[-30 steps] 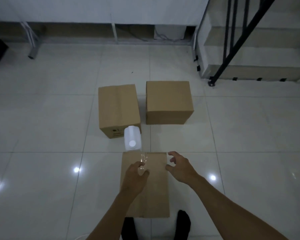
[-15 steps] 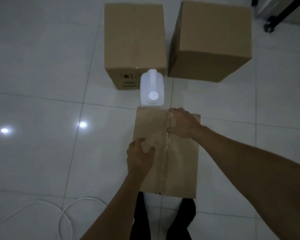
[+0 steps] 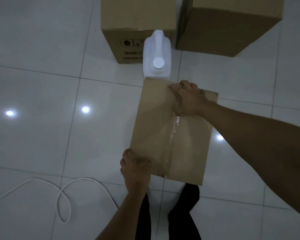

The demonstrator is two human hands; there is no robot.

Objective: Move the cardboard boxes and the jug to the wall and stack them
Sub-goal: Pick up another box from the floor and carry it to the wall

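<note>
We see glossy white tiles on the floor (image 3: 42, 84), mirroring lamp spots. The near box (image 3: 154, 122) is matt brown cardboard with shiny clear tape (image 3: 173, 134) along its seam. The jug (image 3: 157, 54) looks like smooth translucent white plastic. The cable (image 3: 62, 196) has a smooth white sheath.

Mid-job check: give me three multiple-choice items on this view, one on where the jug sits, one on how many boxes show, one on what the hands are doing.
1. The white jug stands:
A. on top of a box
B. on the floor at the near box's far edge
C. in a hand

2. Cardboard boxes in view:
A. two
B. three
C. four

3. The hands are:
A. both on the near box
B. both on the jug
C. both free

Answers:
1 B, it stands between the near box and the printed box.
2 B, the plain box makes three.
3 A, the left hand grips the near corner, the right hand the far edge.
</note>
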